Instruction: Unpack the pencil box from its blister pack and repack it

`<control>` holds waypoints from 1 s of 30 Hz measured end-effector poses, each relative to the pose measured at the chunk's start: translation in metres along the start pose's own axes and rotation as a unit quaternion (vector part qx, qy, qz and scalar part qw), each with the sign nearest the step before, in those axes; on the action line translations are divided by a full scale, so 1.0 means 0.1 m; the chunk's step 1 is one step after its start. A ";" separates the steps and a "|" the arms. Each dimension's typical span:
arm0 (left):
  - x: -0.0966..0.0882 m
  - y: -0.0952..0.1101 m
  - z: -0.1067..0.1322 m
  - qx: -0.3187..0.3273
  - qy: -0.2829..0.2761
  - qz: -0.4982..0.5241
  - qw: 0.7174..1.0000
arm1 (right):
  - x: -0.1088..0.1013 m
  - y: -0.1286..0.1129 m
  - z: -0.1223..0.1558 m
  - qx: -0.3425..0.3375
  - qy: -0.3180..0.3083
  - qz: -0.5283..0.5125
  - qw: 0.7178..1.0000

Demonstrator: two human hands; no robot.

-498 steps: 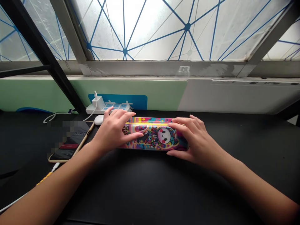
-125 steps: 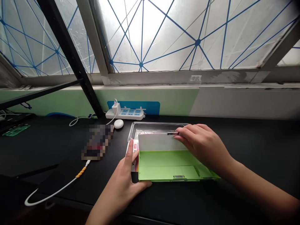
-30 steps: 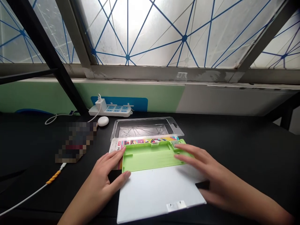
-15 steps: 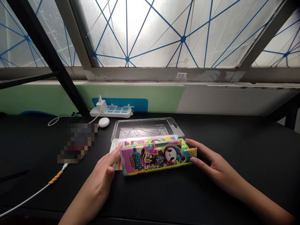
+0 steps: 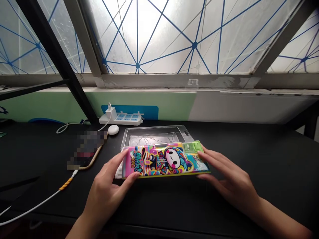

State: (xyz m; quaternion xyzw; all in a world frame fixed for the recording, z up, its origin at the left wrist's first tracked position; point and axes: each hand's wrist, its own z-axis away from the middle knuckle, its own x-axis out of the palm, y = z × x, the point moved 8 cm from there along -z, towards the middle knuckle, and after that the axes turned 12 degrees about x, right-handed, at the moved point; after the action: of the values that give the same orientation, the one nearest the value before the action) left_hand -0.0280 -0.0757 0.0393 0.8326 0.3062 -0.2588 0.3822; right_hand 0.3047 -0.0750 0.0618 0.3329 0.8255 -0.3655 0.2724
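Observation:
A colourful pencil case with a cartoon bear-hooded figure on its lid faces me, tilted slightly toward me. At its right end is a green part with a small clear window. My left hand grips the left end, thumb on the front edge and fingers along the back corner. My right hand holds the right end, with its fingers on the top corner and the thumb at the lower edge. Behind the case lies a clear plastic package tray, partly covered by it. A bit of white printed card shows at the left.
On the black desk, a phone with a white charging cable lies to the left. A round white case and a power strip are behind it. A black slanted post rises at the left.
The pencil case's lid, which was standing partly raised, now lies down on it. My left hand has closed from beside the case onto its left end, and the top face tilts more into view.

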 end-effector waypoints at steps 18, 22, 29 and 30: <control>0.43 -0.58 -0.78 -0.011 -0.165 -0.050 0.985 | 0.72 0.57 -0.73 0.084 -0.071 0.014 0.994; 0.51 -0.59 -0.74 -0.009 -0.186 -0.089 0.979 | 0.76 0.53 -0.70 0.052 -0.099 0.070 0.991; 0.57 -0.01 -0.93 0.161 -0.162 -0.176 0.958 | 0.62 0.04 -0.60 -0.108 -0.036 0.102 0.988; 0.64 0.06 -0.96 0.177 -0.183 -0.171 0.952 | 0.61 -0.08 -0.56 -0.145 -0.039 0.084 0.985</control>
State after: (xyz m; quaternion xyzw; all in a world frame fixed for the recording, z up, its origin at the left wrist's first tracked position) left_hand 0.0389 0.0178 0.0545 0.7606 0.3176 -0.5183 0.2280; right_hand 0.2489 -0.0140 0.0554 0.3437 0.8274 -0.2303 0.3798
